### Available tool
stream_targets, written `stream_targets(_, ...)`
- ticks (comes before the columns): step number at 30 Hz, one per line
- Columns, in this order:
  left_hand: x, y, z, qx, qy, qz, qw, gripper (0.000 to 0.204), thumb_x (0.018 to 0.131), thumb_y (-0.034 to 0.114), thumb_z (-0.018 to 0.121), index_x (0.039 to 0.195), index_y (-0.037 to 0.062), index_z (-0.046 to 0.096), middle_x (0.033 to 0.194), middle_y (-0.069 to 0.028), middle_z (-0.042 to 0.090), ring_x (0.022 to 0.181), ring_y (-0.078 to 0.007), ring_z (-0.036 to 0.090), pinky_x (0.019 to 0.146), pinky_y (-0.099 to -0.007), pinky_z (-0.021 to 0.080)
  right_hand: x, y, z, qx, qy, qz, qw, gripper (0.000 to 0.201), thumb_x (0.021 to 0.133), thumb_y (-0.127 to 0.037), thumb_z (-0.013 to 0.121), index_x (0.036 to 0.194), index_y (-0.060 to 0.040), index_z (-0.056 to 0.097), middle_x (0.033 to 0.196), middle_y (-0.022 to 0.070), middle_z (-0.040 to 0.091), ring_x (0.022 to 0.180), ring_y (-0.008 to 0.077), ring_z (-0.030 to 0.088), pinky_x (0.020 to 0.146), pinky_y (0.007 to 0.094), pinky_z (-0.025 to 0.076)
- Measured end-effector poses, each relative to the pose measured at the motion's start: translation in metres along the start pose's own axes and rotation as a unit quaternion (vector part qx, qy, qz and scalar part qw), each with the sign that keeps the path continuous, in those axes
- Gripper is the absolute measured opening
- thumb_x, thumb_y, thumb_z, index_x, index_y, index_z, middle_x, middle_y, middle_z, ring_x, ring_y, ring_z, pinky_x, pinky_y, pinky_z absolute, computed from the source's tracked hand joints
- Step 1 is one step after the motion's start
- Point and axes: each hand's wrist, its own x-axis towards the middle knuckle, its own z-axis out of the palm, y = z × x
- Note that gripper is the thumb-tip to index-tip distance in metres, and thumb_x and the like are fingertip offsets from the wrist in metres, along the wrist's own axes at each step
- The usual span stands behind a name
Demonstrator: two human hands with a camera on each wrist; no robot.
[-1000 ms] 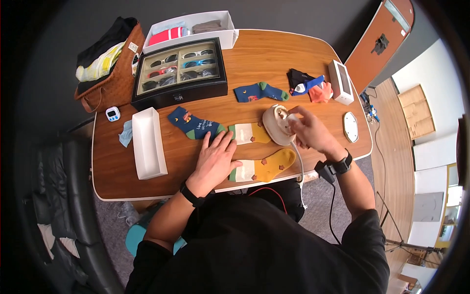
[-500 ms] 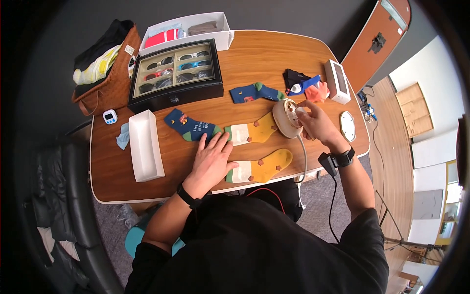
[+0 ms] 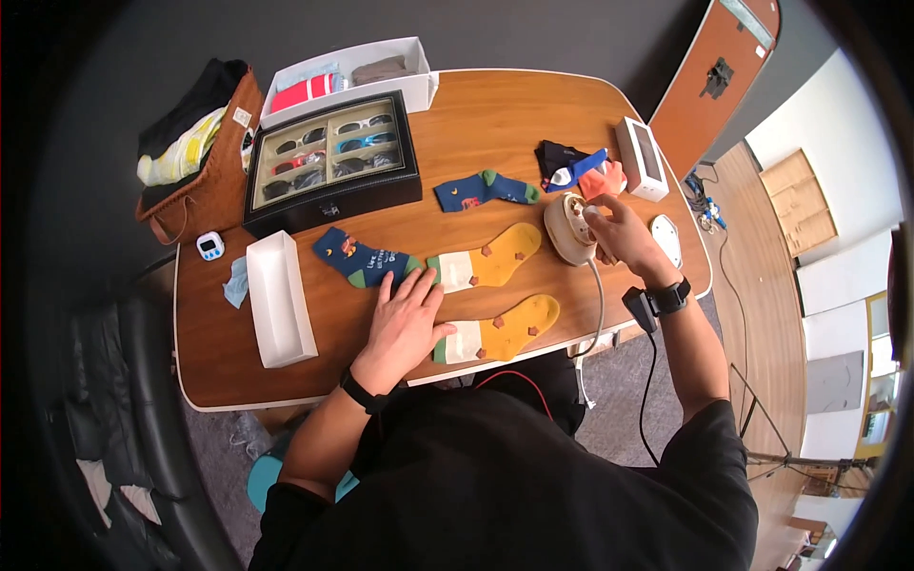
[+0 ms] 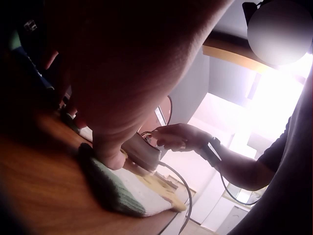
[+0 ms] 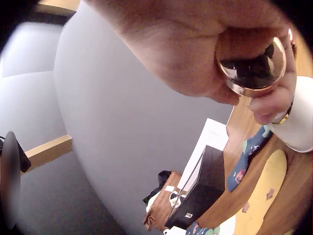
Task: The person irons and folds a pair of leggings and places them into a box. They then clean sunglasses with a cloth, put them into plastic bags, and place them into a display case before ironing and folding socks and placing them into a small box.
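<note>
In the head view my right hand (image 3: 624, 236) grips the handle of a small white iron (image 3: 568, 231) with gold trim, its cord trailing toward me. The iron is just right of the upper yellow sock's (image 3: 500, 259) toe. My left hand (image 3: 402, 319) lies with fingers spread at the cuffs of that sock and of a navy sock (image 3: 347, 255). Its thumb presses the cuff of a lower yellow sock (image 3: 519, 328), as the left wrist view shows. In the right wrist view my fingers curl round the handle, whose shiny gold-rimmed end (image 5: 254, 68) shows.
A second navy sock (image 3: 481, 193) lies behind. Crumpled cloths (image 3: 576, 169) and a white box (image 3: 643, 157) are back right, near a white oval stand (image 3: 666, 238). On the left are an open white box (image 3: 279, 300), a sunglasses case (image 3: 405, 186), a timer (image 3: 210, 246) and a basket (image 3: 224, 157).
My right hand has moved the iron rightward off the upper yellow sock's toe. My left hand stays at the cuffs. The head view has shifted slightly.
</note>
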Motion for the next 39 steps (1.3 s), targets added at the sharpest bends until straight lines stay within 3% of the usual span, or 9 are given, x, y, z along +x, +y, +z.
stream_targets(7,0.003,0.002,-0.007,-0.004,-0.02,0.003,1.0,0.066,0.092,0.043,0.079,0.139,0.0003,0.065,0.159,-0.0194,0.053,0.151,-0.0338,0.045,0.127,-0.0595,0.024,-0.047,-0.002,-0.07,0.026,0.076,0.001,0.997,0.04,0.109,-0.028,0.061,0.139,-0.001,0.059,0.079,0.0087,0.068,0.058,0.0129,0.065,0.048,0.0287,0.047)
stream_targets(12,0.005,0.002,-0.008,0.01,-0.04,0.011,0.999,0.066,0.092,0.041,0.079,0.14,-0.0005,0.063,0.159,-0.02,0.052,0.15,-0.0365,0.045,0.127,-0.06,0.024,-0.066,0.039,-0.125,-0.215,0.158,0.049,0.962,0.046,0.101,-0.024,0.069,0.141,-0.0012,0.064,0.086,0.0112,0.074,0.059,0.0157,0.068,0.053,0.0335,0.055)
stream_targets(16,0.004,0.002,-0.006,0.011,-0.033,0.013,0.999,0.067,0.092,0.04,0.08,0.141,-0.0009,0.062,0.16,-0.0207,0.051,0.15,-0.0371,0.045,0.127,-0.0603,0.024,-0.067,0.075,-0.171,-0.112,0.242,0.06,0.962,0.045,0.099,-0.022,0.068,0.141,-0.0043,0.066,0.081,0.0102,0.072,0.057,0.0159,0.065,0.053,0.0331,0.055)
stream_targets(29,0.005,0.003,-0.007,0.019,-0.042,0.01,0.999,0.068,0.093,0.043,0.078,0.142,-0.0008,0.063,0.161,-0.0193,0.051,0.151,-0.035,0.045,0.128,-0.0605,0.023,-0.025,0.101,-0.167,-0.141,0.24,0.118,0.953,0.039,0.102,-0.023,0.06,0.131,0.0008,0.068,0.086,0.0141,0.073,0.058,0.0204,0.07,0.054,0.0364,0.058)
stream_targets(31,0.005,0.002,-0.006,0.019,-0.039,0.011,0.999,0.069,0.092,0.043,0.079,0.142,-0.0013,0.062,0.16,-0.0199,0.052,0.15,-0.0355,0.045,0.128,-0.0602,0.023,-0.023,0.112,-0.172,-0.147,0.23,0.132,0.953,0.042,0.103,-0.029,0.062,0.133,-0.0006,0.067,0.092,0.0201,0.076,0.07,0.0272,0.075,0.066,0.0426,0.062)
stream_targets(33,0.006,0.002,-0.005,0.029,-0.039,0.023,0.999,0.068,0.092,0.044,0.079,0.141,-0.0015,0.062,0.158,-0.0206,0.053,0.149,-0.0362,0.046,0.127,-0.0595,0.024,-0.018,0.132,-0.175,-0.338,0.283,0.034,0.897,0.051,0.102,-0.038,0.067,0.139,-0.002,0.064,0.108,0.0271,0.074,0.097,0.0356,0.076,0.087,0.05,0.061)
stream_targets(35,0.009,0.003,-0.011,0.046,-0.04,0.019,0.998,0.068,0.092,0.044,0.079,0.139,-0.0017,0.063,0.157,-0.0212,0.054,0.148,-0.0368,0.047,0.127,-0.0587,0.025,-0.034,0.103,-0.149,-0.506,0.431,-0.097,0.741,0.057,0.098,-0.036,0.075,0.143,-0.0049,0.06,0.117,0.0242,0.067,0.109,0.0396,0.068,0.094,0.0531,0.055)
stream_targets(37,0.011,0.011,-0.024,0.026,0.019,0.061,0.998,0.066,0.088,0.037,0.083,0.137,-0.0028,0.062,0.149,-0.0216,0.057,0.14,-0.0382,0.052,0.122,-0.0543,0.033,-0.043,0.068,-0.113,-0.429,0.426,-0.227,0.763,0.047,0.097,-0.026,0.076,0.137,-0.0052,0.064,0.107,0.0211,0.068,0.097,0.0379,0.07,0.086,0.0507,0.057)
stream_targets(39,0.007,0.017,-0.035,-0.003,0.035,0.057,0.998,0.059,0.084,0.03,0.086,0.129,-0.0024,0.065,0.129,-0.0174,0.063,0.12,-0.0356,0.059,0.104,-0.0469,0.045,-0.053,0.064,-0.059,-0.268,0.274,-0.183,0.905,0.04,0.096,-0.022,0.078,0.129,-0.0033,0.068,0.101,0.0191,0.069,0.089,0.0369,0.071,0.079,0.0481,0.058)
